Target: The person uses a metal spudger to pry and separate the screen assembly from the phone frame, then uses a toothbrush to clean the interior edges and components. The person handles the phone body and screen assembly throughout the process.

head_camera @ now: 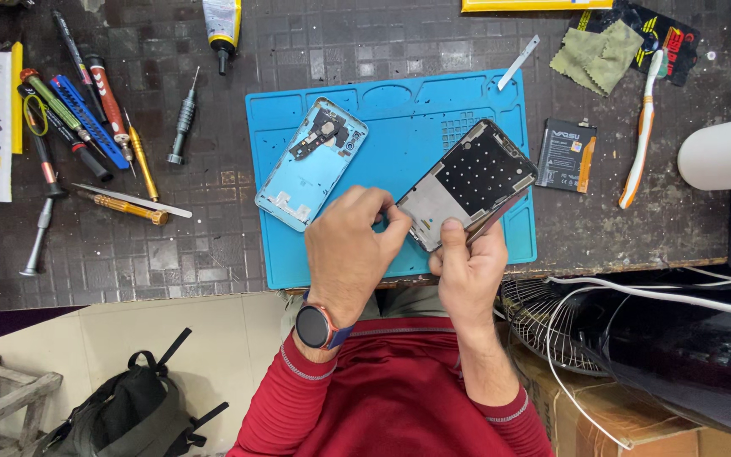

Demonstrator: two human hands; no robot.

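My right hand (469,264) grips the near end of an opened phone frame (472,182), a grey metal chassis with a black dotted panel, held tilted over the blue work mat (399,118). My left hand (350,250), with a watch on its wrist, pinches at the frame's lower left corner with closed fingertips; what sits between them is too small to see. A light blue phone back cover (310,163) lies inside-up on the mat, left of the hands.
Several screwdrivers (86,110) and a metal spudger lie at the left of the dark bench. A black battery (566,155), toothbrush (640,127), green cloth (596,52) and white cylinder (725,152) sit right. A glue tube (222,25) lies at top. Backpack (129,406) and fan below.
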